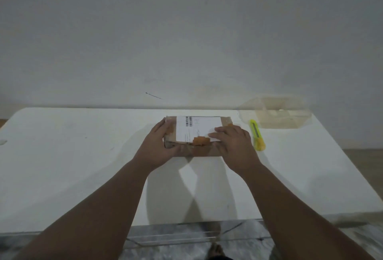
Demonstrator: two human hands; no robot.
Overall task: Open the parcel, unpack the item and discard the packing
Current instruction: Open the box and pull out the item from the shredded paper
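Parcel (199, 129) is sitting mid-table (83, 156): left hand (157, 145) is gripping its left end, right hand (234, 141) is pressing flat on top. Yellow cutter (257, 135) is lying just right of the parcel, nearest the right hand.

My bare forearms reach forward | my left hand (159, 147) grips the parcel (199, 129) at its left end, thumb on the near side | my right hand (234, 143) lies flat on top, fingers straight
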